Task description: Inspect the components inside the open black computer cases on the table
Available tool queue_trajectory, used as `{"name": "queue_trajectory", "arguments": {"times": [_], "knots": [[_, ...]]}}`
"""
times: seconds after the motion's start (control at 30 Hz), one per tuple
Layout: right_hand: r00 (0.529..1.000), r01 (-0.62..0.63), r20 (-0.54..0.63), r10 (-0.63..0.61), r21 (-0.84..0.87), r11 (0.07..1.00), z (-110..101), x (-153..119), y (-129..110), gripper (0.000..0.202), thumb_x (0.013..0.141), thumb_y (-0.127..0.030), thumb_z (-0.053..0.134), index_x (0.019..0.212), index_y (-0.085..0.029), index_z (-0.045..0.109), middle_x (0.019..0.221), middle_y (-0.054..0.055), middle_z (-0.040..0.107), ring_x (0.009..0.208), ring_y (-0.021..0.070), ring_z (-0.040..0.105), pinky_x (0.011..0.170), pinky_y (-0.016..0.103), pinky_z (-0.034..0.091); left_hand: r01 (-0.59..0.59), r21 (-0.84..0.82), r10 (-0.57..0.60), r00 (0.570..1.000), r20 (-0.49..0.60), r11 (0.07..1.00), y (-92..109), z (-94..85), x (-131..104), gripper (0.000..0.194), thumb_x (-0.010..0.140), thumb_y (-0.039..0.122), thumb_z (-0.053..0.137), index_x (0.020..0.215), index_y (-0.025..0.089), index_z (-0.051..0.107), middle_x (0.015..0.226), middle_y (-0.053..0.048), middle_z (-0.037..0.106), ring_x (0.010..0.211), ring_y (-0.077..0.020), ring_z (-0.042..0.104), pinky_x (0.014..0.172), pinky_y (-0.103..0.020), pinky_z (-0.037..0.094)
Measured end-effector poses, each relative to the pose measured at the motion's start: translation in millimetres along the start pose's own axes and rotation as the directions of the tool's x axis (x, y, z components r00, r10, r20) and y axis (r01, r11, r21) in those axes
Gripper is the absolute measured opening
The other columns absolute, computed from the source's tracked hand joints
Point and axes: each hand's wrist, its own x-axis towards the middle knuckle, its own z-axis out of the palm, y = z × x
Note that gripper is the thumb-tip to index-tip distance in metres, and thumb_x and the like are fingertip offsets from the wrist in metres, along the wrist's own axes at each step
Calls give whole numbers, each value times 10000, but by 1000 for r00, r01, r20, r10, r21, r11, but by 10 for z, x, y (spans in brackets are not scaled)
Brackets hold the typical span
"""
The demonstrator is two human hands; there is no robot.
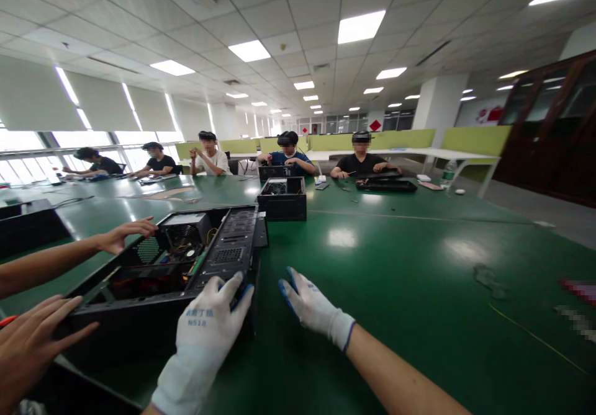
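Observation:
A black desktop computer case [230, 232] lies on its side with its cover off, showing a fan, a power supply and wires. My left hand [205, 322], in a white glove with blue fingertips, is at the case's near right corner, with its fingers bent around the edge. To the right of the case, my right hand [313, 302] is held over the green table, gloved the same way. Its fingers are apart and nothing is in them. A co-worker's bare hands rest on the left side of the same case, one at the far edge [126, 236] and one at the near corner [44, 334].
The green table [395, 254] stretches ahead. A second open computer case [282, 207] stands beyond mine. Several people sit across the table, one behind a black panel [386, 185]. A water bottle [449, 173] stands far right. A yellow-green cord [535, 337] lies nearer on the right.

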Motion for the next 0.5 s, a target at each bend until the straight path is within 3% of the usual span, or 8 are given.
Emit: {"name": "queue_trajectory", "arguments": {"times": [0.13, 0.23, 0.4, 0.5], "knots": [[999, -22, 25, 24, -80, 997, -195, -520, 300, 598, 946, -401, 440, 1486, -148, 477, 1617, 157, 314, 1495, 341, 268, 1214, 514, 243, 79, 25, -80, 996, 35, 997, -179, 180, 464, 500, 981, 534, 392, 1269, 215, 647, 1076, -122, 675, 889, -274, 704, 728, -345, 529], [996, -89, -8, 89, -67, 994, -343, -902, 396, 636, 971, -472, 395, 1528, -167, 418, 1596, 169, 352, 1468, 325, 337, 1200, 495, 298, 196, -47, -190, 976, 108, 980, -276, 374, 648, 586, 986, 525, 361, 1369, 126, 555, 1144, -177, 679, 1024, -315, 687, 834, -383, 534], [942, -334, -29, 335, 44, 942, -466, -1250, 434, 766, 972, -629, 331, 1559, -138, 351, 1528, 200, 448, 1393, 318, 459, 1161, 441, 381, 99, -258, -45, 977, 207, 961, -120, 694, 431, 544, 1015, 462, 325, 1293, 82, 596, 1229, -193, 680, 1176, -301, 633, 1030, -407, 468], [953, -301, -47, 300, -27, 953, -432, -1257, 562, 737, 980, -607, 344, 1541, -131, 382, 1498, 208, 480, 1361, 312, 492, 1131, 443, 411, 80, -313, 13, 959, 283, 946, 62, 860, 346, 490, 1016, 428, 357, 1257, 93, 622, 1251, -175, 687, 1195, -279, 632, 1052, -392, 464]]}}
